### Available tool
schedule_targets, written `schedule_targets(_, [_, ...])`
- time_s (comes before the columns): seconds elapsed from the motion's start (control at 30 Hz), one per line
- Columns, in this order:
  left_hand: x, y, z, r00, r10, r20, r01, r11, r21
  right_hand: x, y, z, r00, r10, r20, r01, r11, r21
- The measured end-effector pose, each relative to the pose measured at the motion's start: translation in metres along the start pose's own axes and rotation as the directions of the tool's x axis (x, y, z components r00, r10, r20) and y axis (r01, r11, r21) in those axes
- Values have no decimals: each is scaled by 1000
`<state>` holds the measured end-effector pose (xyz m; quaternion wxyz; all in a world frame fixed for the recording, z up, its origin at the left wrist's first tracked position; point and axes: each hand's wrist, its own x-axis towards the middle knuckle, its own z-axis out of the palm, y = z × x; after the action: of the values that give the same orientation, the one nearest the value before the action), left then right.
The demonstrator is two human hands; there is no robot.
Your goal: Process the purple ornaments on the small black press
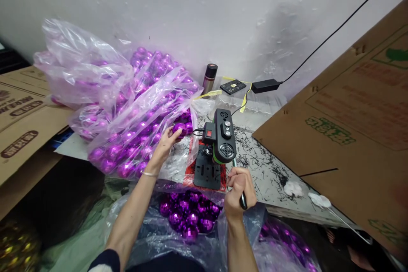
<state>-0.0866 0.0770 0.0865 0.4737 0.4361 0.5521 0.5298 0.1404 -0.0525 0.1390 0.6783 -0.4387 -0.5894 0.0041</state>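
Note:
My left hand (165,144) reaches into the mouth of a clear plastic bag (117,93), its thumb and fingers closed on a shiny purple ball (180,130). More purple mirrored balls (140,125) fill that bag. To the right stands a small black bench machine (225,136) with a red switch (209,133) and a slotted base plate (207,169). My right hand (239,191) is wrapped round the machine's lever (244,200), whose black end shows below my fist. Under the table edge, between my arms, lie loose purple balls (191,212) in clear plastic.
A large cardboard box (347,114) leans at the right; another carton (28,119) stands left. Behind the machine are a bottle (209,77), a phone-like dark slab (233,86) and a power adapter (265,86) with its cord. Black shavings (264,159) litter the table.

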Motion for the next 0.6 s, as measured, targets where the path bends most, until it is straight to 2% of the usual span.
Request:
schedule_targets(0.03, [-16, -5, 1, 998, -39, 51, 44, 992, -114, 4, -3, 0, 1000, 5, -7, -5, 1000, 1])
schedule_targets(0.1, [-48, -16, 8, 989, -94, 115, 117, 970, -214, 13, -8, 2, 1000, 24, -16, -23, 1000, 9])
schedule_targets(0.2, [-82, -35, 26, 986, -75, 146, 95, 986, -134, 24, -14, 3, 998, 56, -17, -56, 998, 21])
schedule_targets(0.27, [-93, -46, 37, 989, 3, 150, -5, 1000, 10, 29, -16, 2, 998, 70, -9, -70, 997, 20])
schedule_targets(0.33, [-97, -53, 44, 977, 151, 149, -176, 970, 169, 30, -16, 1, 997, 70, 10, -70, 997, 9])
schedule_targets(0.43, [-99, -58, 48, 901, 357, 246, -423, 846, 323, 28, -14, -1, 999, 44, 28, -44, 999, -3])
schedule_targets(0.5, [-100, -60, 48, 853, 389, 347, -504, 785, 359, 26, -12, -1, 999, 31, 26, -31, 999, -10])
schedule_targets(0.6, [-100, -64, 49, 834, 373, 407, -529, 749, 398, 25, -13, -1, 999, 21, 24, -21, 1000, -21])
